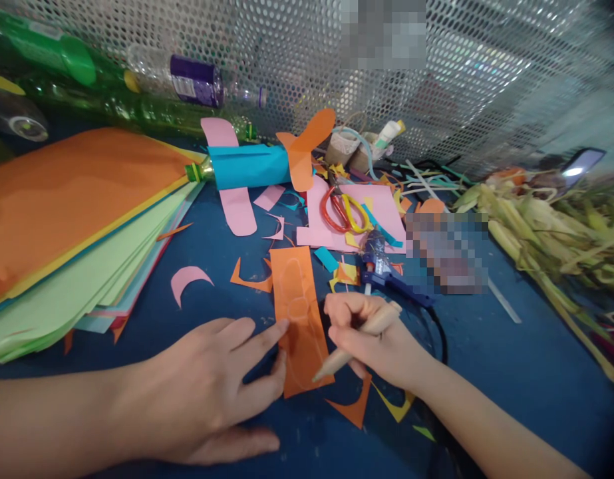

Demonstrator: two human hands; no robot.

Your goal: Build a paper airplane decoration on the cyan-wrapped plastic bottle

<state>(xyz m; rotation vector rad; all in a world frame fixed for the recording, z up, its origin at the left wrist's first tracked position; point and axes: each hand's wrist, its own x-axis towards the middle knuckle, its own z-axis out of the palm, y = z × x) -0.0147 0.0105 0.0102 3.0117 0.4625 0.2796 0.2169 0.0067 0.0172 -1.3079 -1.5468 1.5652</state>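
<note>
An orange paper strip (pixel 299 339) lies flat on the blue table, with a pale propeller-like outline drawn on it. My left hand (pixel 211 382) rests to its left, fingers apart, two fingertips on the strip's left edge. My right hand (pixel 374 339) is closed around a beige pen (pixel 336 359), whose tip touches the strip near its lower right corner. Orange scraps (pixel 354 402) lie by the strip's lower end. Above the strip is a plane shape made of a bottle wrapped in blue paper (pixel 251 166), with pink wings (pixel 239 213) and an orange propeller (pixel 304 153).
Coloured paper sheets (pixel 87 193) are stacked at the left. Red and yellow scissors (pixel 344 209) lie on pink paper (pixel 316 236), beside a blue glue gun (pixel 396 279) with a cord. Bottles (pixel 197 80) stand behind, and dry husks (pixel 551 246) fill the right side.
</note>
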